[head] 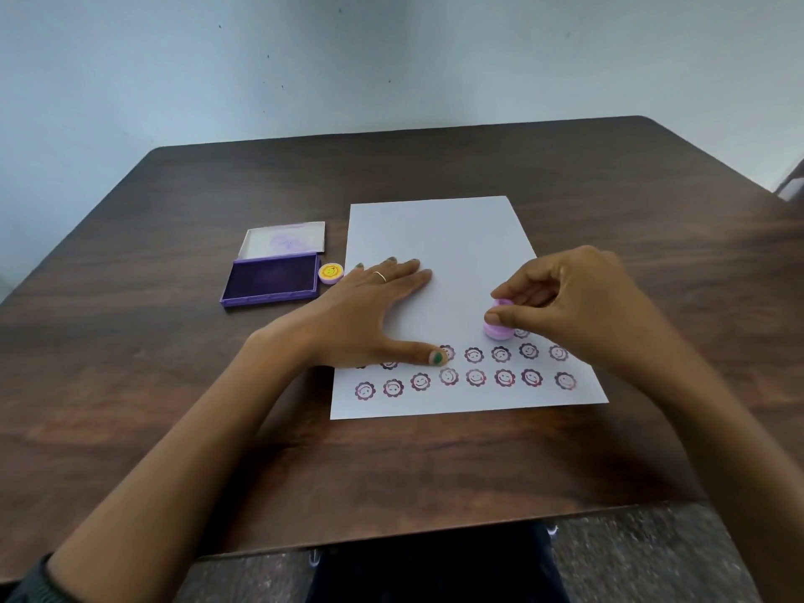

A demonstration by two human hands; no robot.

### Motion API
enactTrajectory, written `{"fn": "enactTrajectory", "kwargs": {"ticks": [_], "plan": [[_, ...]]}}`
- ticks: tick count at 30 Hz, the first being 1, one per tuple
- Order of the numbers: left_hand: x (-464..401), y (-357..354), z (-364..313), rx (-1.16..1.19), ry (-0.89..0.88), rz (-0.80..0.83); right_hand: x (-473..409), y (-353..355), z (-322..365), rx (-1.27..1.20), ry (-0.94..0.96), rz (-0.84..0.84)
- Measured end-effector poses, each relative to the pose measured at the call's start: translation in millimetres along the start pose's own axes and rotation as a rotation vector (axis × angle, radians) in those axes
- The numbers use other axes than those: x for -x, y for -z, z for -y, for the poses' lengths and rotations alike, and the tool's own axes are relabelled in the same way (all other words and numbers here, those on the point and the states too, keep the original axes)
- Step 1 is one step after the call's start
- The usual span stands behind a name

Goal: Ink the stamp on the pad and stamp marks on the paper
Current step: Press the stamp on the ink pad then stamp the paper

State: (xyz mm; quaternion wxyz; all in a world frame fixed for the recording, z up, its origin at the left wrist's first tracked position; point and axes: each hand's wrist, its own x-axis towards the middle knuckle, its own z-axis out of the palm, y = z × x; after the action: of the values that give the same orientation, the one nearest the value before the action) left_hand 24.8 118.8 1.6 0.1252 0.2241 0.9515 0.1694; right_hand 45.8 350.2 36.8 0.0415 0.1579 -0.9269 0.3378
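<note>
A white sheet of paper (439, 237) lies on the brown table, with two rows of purple smiley-flower marks (476, 378) along its near edge and one mark starting a third row. My right hand (578, 298) pinches a small lilac stamp (498, 326) between thumb and fingers, its base on or just above the paper above the second row. My left hand (370, 311) lies flat on the paper's left side, fingers spread, covering part of the second row. The open purple ink pad (272, 278) sits left of the paper, its lid (285, 239) folded back.
The stamp's round cap (330, 272), yellow with a smiley face, lies between the ink pad and the paper. The dark wooden table (652, 202) reaches a pale wall at the back. Its near edge runs just in front of my lap.
</note>
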Motion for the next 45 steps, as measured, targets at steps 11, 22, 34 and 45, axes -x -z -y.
{"fn": "enactTrajectory", "kwargs": {"ticks": [11, 22, 34, 45], "plan": [[2, 3, -4, 0.0, 0.013, 0.016, 3, -3, 6, 0.045, -0.005, -0.007], [1, 3, -4, -0.016, 0.014, 0.02, 5, -7, 7, 0.029, -0.029, -0.027], [0, 2, -2, -0.018, 0.007, 0.014, 6, -10, 8, 0.009, -0.053, -0.049], [0, 0, -1, -0.01, 0.008, 0.006, 9, -11, 8, 0.035, -0.036, -0.062]]}}
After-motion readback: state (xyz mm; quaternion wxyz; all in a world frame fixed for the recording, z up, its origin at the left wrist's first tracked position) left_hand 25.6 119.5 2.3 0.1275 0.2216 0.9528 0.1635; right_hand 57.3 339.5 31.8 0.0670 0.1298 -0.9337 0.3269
